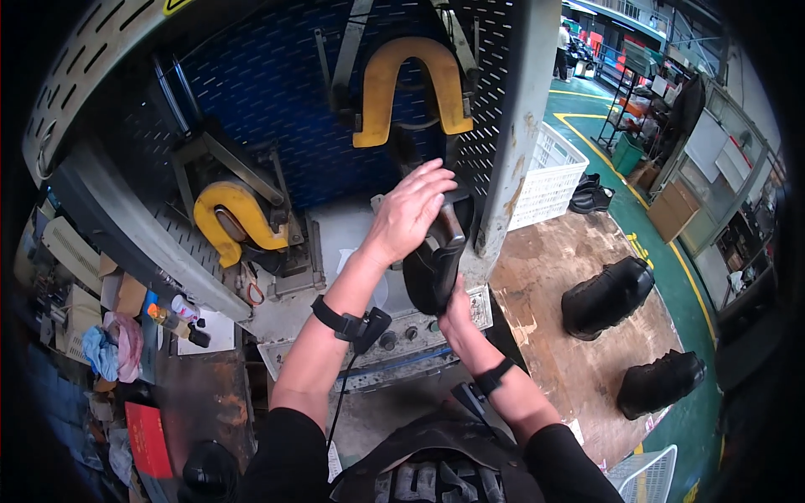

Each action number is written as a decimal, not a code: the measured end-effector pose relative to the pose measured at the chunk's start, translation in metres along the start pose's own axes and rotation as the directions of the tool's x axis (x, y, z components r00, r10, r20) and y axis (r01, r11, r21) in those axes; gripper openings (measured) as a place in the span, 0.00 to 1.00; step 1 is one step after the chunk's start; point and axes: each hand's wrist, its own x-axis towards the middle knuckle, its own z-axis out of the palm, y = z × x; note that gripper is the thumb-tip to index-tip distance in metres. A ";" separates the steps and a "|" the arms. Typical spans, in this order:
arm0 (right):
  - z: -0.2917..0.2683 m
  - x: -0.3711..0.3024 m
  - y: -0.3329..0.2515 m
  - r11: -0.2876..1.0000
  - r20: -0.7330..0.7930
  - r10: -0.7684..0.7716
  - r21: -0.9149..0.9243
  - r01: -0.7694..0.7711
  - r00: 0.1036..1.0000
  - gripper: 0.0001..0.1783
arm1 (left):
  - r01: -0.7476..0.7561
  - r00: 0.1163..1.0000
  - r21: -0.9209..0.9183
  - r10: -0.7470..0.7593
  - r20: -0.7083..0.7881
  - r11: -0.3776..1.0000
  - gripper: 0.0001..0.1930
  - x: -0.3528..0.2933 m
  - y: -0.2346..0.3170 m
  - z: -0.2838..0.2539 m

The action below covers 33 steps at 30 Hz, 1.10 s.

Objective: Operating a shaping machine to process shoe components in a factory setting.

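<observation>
A black shoe [426,281] is at the machine in front of me, its toe end toward me. A worn metal piece [451,225] shows at its upper end. My left hand [409,211] lies over the shoe's upper left side, fingers stretched out, the thumb near the metal piece. From below right, my right hand [457,308] holds the shoe near its toe; most of its fingers are hidden behind it. A yellow U-shaped pad [411,71] is above the shoe. Another yellow U-shaped pad [220,214] surrounds a dark shoe-shaped form at the left station.
On the right, a worn wooden table [545,277] carries two black shoes [608,298]. A white plastic basket [545,180] stands behind it. The machine's grey post [521,109] rises right of my hands. Knobs [387,339] line its front. Cloths and bottles [176,314] crowd the left side.
</observation>
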 end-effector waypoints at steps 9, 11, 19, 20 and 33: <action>0.017 0.110 0.019 0.323 0.175 -0.736 -0.759 0.566 0.654 0.34 | -0.067 0.997 0.044 0.068 -0.021 0.997 0.15 -0.019 0.003 0.004; 0.012 0.121 0.022 0.317 0.157 -0.746 -0.771 0.552 0.647 0.34 | -0.043 0.999 0.032 0.044 -0.014 0.999 0.19 -0.030 0.010 0.013; 0.028 0.157 0.016 0.317 0.146 -0.689 -0.819 0.477 0.710 0.33 | 0.395 0.913 -0.091 -0.401 -0.069 0.914 0.16 -0.194 0.007 -0.005; 0.015 0.153 0.022 0.320 0.167 -0.657 -0.821 0.472 0.735 0.33 | 0.496 0.858 -0.133 -0.508 -0.077 0.858 0.14 -0.215 0.004 -0.015; 0.047 0.207 0.011 0.308 0.271 -0.460 -0.845 0.438 0.846 0.33 | 0.640 0.356 -0.203 -0.521 -0.776 0.741 0.17 -0.227 -0.027 -0.195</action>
